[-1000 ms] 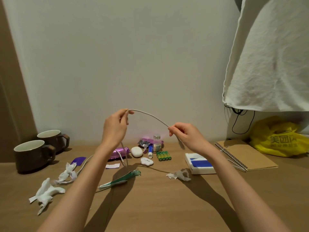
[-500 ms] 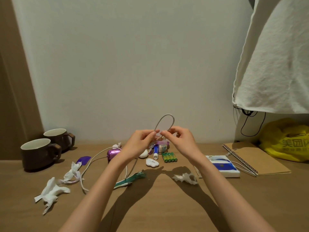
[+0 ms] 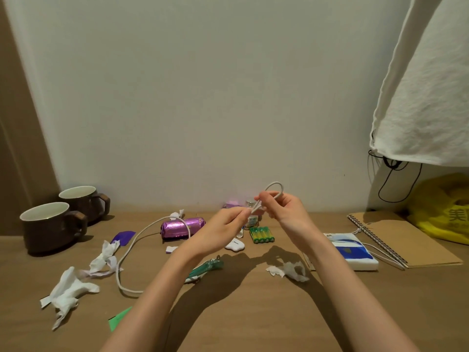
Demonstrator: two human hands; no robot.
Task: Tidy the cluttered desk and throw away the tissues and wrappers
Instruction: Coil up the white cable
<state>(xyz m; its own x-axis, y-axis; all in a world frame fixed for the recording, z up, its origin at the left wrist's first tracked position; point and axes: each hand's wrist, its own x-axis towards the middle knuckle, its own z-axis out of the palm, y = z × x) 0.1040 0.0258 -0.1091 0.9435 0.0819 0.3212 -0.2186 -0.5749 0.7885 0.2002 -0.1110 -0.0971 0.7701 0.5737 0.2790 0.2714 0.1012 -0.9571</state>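
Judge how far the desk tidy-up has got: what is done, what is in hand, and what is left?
Done: nothing that shows.
In hand: the left hand and right hand both pinch the white cable, folded into a loop; the rest of it trails across the desk.
Left: several crumpled tissues and the green wrapper lie on the desk, not yet thrown away.

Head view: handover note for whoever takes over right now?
Left hand pinches the white cable. Right hand holds its folded loop. The rest trails over the purple foil pack onto the desk.
On the desk: far-left tissue, second tissue, right tissue, green wrapper.
Done: cable fold begun.
Left: finish coiling, bin the tissues and wrappers.
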